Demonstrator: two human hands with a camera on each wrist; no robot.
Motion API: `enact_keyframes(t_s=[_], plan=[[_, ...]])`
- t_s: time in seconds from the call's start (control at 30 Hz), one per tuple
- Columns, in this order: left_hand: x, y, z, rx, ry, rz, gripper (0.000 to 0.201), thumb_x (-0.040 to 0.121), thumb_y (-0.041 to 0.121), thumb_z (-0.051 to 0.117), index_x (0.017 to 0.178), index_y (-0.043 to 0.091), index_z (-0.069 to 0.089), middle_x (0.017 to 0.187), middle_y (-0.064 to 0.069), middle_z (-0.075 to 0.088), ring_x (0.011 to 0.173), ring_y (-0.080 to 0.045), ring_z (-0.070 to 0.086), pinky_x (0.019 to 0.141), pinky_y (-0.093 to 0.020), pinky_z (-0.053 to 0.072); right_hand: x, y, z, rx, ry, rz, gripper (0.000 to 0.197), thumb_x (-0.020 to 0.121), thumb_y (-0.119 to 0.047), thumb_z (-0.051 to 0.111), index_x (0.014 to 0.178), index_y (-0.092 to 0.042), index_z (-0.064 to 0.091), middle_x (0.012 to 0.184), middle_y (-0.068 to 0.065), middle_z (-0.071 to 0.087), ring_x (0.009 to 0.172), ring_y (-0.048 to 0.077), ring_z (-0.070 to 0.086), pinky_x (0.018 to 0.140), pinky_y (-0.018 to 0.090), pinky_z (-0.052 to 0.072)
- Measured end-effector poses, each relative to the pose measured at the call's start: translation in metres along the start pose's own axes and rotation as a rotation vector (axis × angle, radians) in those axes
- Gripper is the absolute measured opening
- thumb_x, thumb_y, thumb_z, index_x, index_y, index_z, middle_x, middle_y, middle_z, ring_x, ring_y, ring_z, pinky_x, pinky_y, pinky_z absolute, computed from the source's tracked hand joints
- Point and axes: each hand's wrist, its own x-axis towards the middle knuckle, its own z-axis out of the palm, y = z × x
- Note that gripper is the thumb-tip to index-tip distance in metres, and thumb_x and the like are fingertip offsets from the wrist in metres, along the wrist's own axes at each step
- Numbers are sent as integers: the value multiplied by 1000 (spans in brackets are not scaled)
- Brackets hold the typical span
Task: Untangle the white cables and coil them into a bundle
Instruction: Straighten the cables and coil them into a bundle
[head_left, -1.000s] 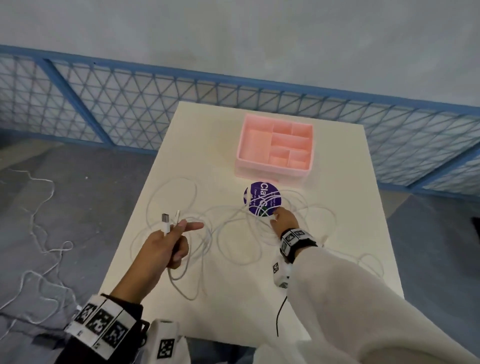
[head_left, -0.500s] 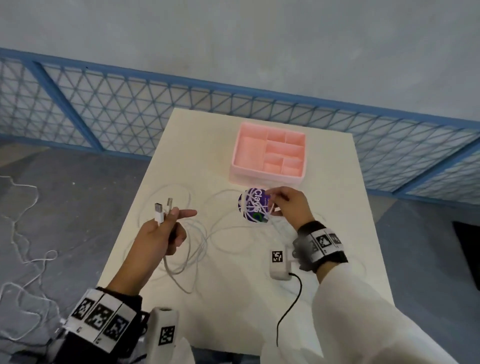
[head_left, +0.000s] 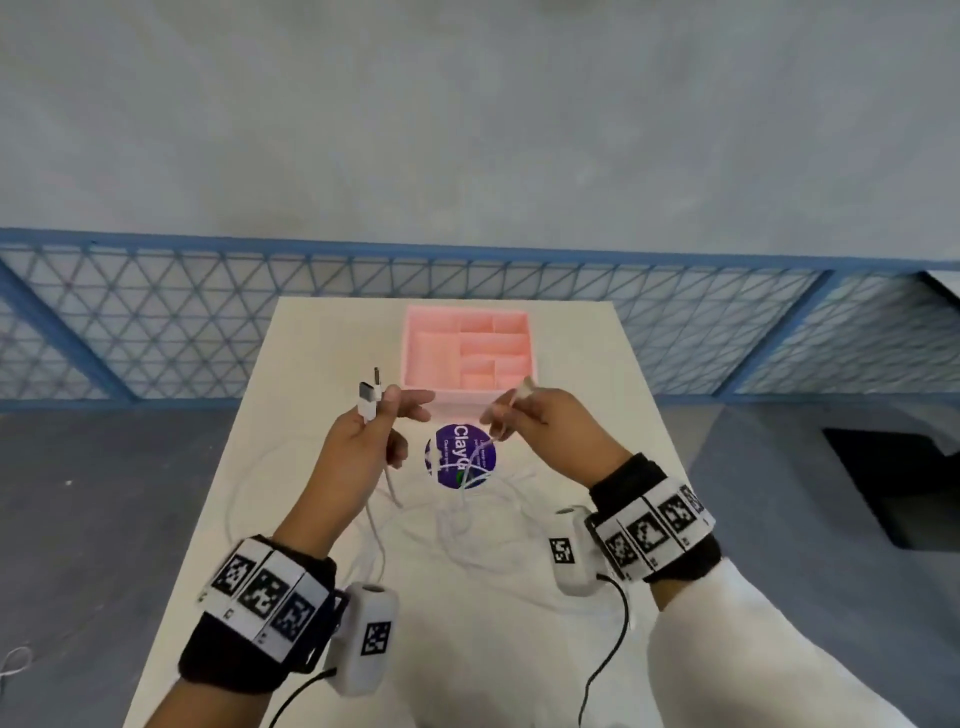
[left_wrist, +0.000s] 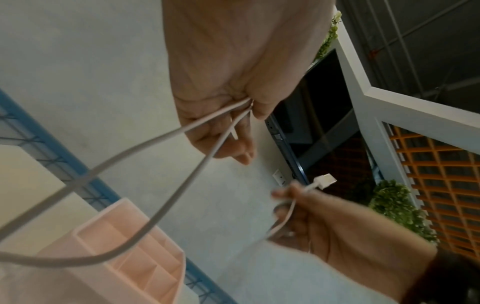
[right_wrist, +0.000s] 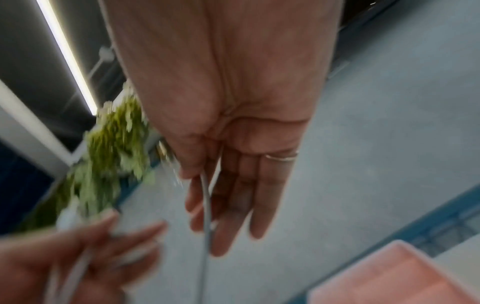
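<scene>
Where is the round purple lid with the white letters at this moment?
In the head view, the purple lid lies flat on the white table, just in front of the pink organiser tray, below and between the two raised hands, with white cables crossing it.

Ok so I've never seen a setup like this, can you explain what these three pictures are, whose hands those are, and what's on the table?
No robot here: a person works bare-handed, wearing three cameras. The wide picture comes from the head, the two close ones from each wrist. The checkered bands are wrist markers. The left hand grips two cable plugs; the right hand pinches another plug. On the table lie tangled white cables, a purple round lid and a pink divided tray.
</scene>
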Motion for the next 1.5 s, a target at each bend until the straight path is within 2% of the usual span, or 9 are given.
enact_keyframes(t_s=[0.13, 0.33, 0.53, 0.63, 0.77, 0.93, 1.1, 1.27, 1.5], plan=[[1, 13, 17, -106, -130, 61, 49, 90, 59, 35, 123, 31, 58, 130, 8, 60, 113, -3, 58, 94, -21, 46, -2, -46, 7, 337, 158, -44, 29, 98, -23, 41, 75, -22, 58, 45, -7, 46, 38, 16, 50, 44, 24, 43], [-5, 20, 26, -218, -209, 26, 43, 95, 41, 32, 121, 24, 62, 130, 5, 61, 124, -4, 52, 107, -32, 40, -7, -59, 42, -198, 45, -168, 22, 95, -15, 37, 84, -11, 56, 78, 15, 66, 66, 26, 55, 62, 38, 46], [6, 24, -1, -500, 36, 70, 43, 102, 31, 25, 73, 12, 50, 75, 0, 72, 76, -17, 69, 79, -30, 55, -7, -30, 43, -253, -40, -124, 18, 94, -25, 44, 83, -23, 57, 69, -8, 58, 68, 16, 54, 63, 31, 39], [25, 14, -47, -674, 236, 54, 42, 102, 40, 23, 73, 17, 44, 45, 9, 40, 38, -5, 35, 41, -17, 36, 5, 31, 22, -471, -86, 51, 17, 93, -29, 48, 88, -18, 60, 79, -5, 66, 79, 21, 58, 67, 29, 35], [31, -23, -116, -629, 528, 20, 42, 101, 42, 26, 71, 21, 46, 42, 13, 31, 35, -2, 21, 38, -18, 16, 12, 106, -35, -715, -35, 351, 20, 91, -33, 50, 95, -20, 65, 103, 4, 70, 98, 25, 61, 89, 34, 38], [21, -44, -163, -315, 823, -63, 44, 101, 43, 30, 66, 22, 46, 35, 13, 38, 31, -2, 30, 36, -15, 22, 19, 117, -56, -488, 184, 426, 17, 87, -34, 58, 79, -19, 59, 81, 7, 69, 74, 30, 64, 75, 34, 46], [24, -21, -108, 9, 302, 3, 41, 95, 40, 46, 67, 21, 69, 72, 14, 67, 69, 5, 57, 80, -22, 47, 23, 32, -15, -374, 124, 82, 26, 79, -36, 69, 70, -17, 53, 62, -4, 51, 61, 16, 49, 57, 29, 37], [12, 7, -7, 186, -175, 172, 56, 85, 59, 48, 124, 19, 56, 121, 20, 62, 126, 7, 42, 111, -16, 22, 14, -35, 21, -355, -90, -262, 9, 88, -10, 49, 80, -11, 51, 62, -5, 49, 57, 15, 44, 57, 28, 36], [13, 17, -5, 644, -161, 285, 31, 95, 38, 48, 90, 14, 67, 89, 0, 64, 74, -9, 54, 70, -24, 33, 4, -14, 19, -293, -137, -177, 19, 82, -5, 49, 92, -20, 55, 64, -11, 53, 56, 4, 46, 55, 17, 34]])
